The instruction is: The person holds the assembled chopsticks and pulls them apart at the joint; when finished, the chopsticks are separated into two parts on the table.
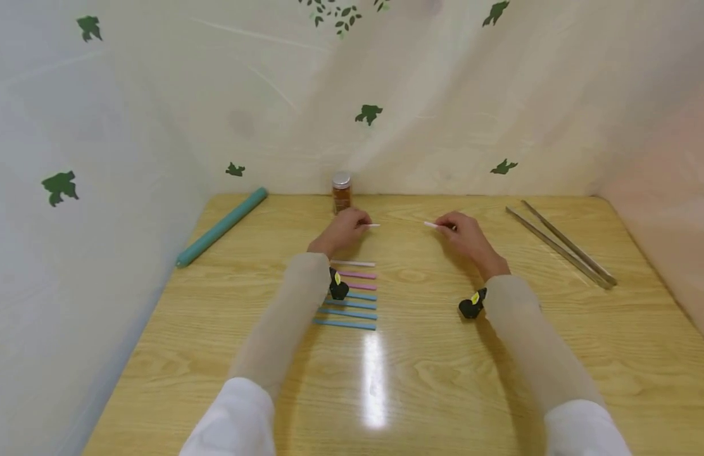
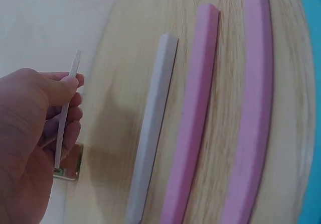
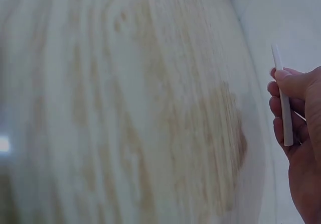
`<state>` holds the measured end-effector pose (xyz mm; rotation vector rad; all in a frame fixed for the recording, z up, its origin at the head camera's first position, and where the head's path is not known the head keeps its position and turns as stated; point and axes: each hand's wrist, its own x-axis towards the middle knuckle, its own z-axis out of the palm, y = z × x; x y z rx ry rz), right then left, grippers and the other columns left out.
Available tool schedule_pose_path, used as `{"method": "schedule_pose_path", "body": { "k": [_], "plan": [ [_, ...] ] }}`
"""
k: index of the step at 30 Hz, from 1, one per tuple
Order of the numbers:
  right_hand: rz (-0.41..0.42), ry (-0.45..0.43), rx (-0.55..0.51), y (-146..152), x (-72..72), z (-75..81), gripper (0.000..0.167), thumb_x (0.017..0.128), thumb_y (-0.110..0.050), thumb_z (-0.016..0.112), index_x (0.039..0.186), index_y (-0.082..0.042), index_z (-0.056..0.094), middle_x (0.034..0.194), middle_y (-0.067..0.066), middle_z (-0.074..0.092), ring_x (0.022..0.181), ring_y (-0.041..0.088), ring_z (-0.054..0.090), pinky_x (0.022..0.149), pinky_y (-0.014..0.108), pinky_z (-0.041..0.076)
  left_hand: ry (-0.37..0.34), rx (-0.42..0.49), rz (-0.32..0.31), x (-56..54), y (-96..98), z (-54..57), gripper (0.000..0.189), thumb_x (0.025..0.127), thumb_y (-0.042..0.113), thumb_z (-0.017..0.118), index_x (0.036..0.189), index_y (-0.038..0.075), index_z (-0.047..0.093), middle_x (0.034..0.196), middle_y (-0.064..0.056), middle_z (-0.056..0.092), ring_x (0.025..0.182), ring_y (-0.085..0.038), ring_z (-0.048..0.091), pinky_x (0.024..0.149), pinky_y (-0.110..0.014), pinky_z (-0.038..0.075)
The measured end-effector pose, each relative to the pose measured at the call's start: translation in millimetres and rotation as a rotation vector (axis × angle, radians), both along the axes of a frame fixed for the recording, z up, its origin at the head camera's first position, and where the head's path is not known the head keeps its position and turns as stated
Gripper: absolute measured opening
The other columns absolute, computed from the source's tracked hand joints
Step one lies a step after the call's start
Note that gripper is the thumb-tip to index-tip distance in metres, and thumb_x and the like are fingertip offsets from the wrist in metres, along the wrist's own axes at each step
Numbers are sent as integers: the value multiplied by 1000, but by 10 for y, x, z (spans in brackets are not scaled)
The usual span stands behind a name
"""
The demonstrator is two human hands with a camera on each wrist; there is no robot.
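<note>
My left hand (image 1: 346, 229) pinches a thin white stick (image 2: 62, 126) between thumb and fingers, near the far side of the table. In the head view its tip points right. Across a gap, my right hand (image 1: 466, 239) pinches another short white stick (image 3: 286, 108), its tip pointing left. Below my left hand lies a row of straight, squared sticks: a white one (image 2: 153, 128), two pink ones (image 2: 193, 118) and several blue ones (image 1: 352, 315). My left sleeve covers part of the row. The sticks look matte, somewhat like chalk.
Just behind my left hand stands a small jar (image 1: 342, 193) with a silver lid and reddish-brown contents. A teal rod (image 1: 222, 228) lies at the left edge of the wooden table (image 1: 432, 392). Long metal tongs (image 1: 557, 246) lie at the right. Pale curtains (image 1: 283, 114) surround the table's back and sides.
</note>
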<state>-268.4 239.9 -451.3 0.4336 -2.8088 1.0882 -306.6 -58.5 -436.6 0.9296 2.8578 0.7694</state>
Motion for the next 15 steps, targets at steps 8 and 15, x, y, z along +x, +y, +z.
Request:
{"method": "schedule_pose_path", "body": {
  "k": [8, 15],
  "plan": [
    [15, -1, -6, -13, -91, -77, 21, 96, -11, 57, 107, 2, 69, 105, 19, 62, 92, 31, 56, 81, 43, 44, -59, 21, 49, -39, 165, -60, 15, 95, 8, 54, 104, 2, 66, 99, -11, 62, 94, -22, 53, 88, -34, 44],
    [5, -35, -63, -55, -162, -95, 20, 95, -14, 59, 106, -2, 70, 107, 17, 63, 95, 29, 56, 85, 44, 44, -131, 104, 113, -117, 251, -124, 10, 96, 14, 57, 99, 8, 65, 96, -5, 59, 92, -17, 51, 85, -32, 42]
  ]
}}
